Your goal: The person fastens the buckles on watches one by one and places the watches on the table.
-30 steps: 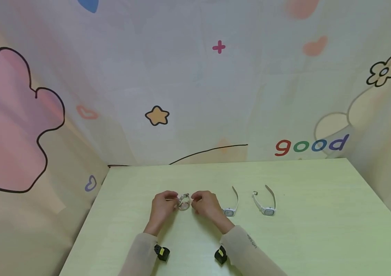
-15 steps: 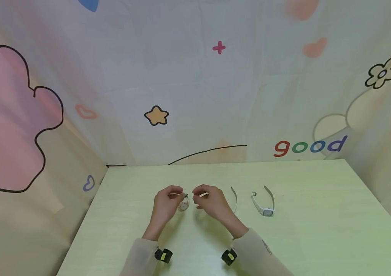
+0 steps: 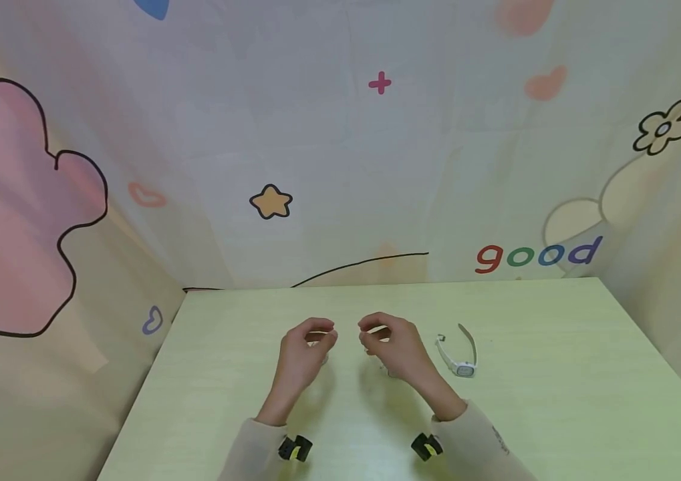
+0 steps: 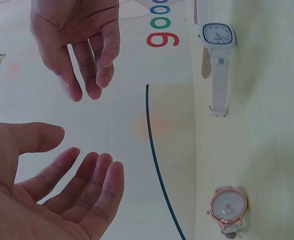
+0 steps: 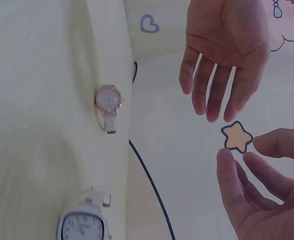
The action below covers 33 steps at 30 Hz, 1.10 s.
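Both hands hover above the table with loosely bent fingers and nothing in them. My left hand [image 3: 303,354] is over a small round watch with a rose-gold case [image 4: 228,206], which it mostly hides in the head view. That watch [image 5: 108,99] lies on the table with its pale strap curled. My right hand [image 3: 400,349] covers most of a white watch with a squarish face [image 4: 218,35], its strap spread on the table. The fingertips of the two hands face each other across a gap.
Another white watch [image 3: 465,369] lies at the right with its strap opened into a V. The pale green table [image 3: 532,414] ends at a printed cloth backdrop [image 3: 340,167] at the back.
Both hands have risen off the table and drawn away from the rose-gold watch, which stays lying there. The right hand has shifted right and now covers the middle watch.
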Tool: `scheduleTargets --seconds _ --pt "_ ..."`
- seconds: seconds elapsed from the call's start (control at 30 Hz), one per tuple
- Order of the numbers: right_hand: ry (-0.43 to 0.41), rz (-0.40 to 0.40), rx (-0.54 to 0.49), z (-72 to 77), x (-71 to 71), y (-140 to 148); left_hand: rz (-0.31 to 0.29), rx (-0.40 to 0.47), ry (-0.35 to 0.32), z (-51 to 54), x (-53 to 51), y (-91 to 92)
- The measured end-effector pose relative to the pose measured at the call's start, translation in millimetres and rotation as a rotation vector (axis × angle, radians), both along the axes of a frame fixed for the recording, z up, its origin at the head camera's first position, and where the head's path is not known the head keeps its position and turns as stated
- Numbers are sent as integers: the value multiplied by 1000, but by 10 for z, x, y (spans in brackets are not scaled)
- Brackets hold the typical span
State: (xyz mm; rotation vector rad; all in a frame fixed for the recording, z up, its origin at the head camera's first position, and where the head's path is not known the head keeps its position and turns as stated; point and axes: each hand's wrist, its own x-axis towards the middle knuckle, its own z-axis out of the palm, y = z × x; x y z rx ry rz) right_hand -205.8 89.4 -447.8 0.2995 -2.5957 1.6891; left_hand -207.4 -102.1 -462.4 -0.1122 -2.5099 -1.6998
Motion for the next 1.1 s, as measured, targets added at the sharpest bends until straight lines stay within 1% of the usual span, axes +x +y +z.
scheduleTargets --seconds 0.2,0.37,0.57,0.67,0.73,0.8,0.9,1.0,1.1 --pt "4 -44 53 -19 9 202 -26 -16 5 -11 16 91" --pt "20 -64 78 -57 -12 358 -55 -15 25 -14 -1 158" --pt "35 -105 119 -74 -45 526 -69 -22 18 9 -24 247" --pt "43 -144 172 -84 -63 589 -77 -23 8 -8 -44 303" --pt "51 -181 227 -95 -78 623 -82 -32 6 -32 -68 344" --pt "49 -219 290 -111 -92 649 -77 -72 7 -74 -96 381" --pt "28 -245 361 -135 -96 681 -51 -158 -5 -151 -131 417" --pt "12 -229 408 -164 -97 702 -19 -234 -31 -229 -157 434" --pt "12 -217 454 -196 -117 723 -13 -268 -48 -287 -190 449"
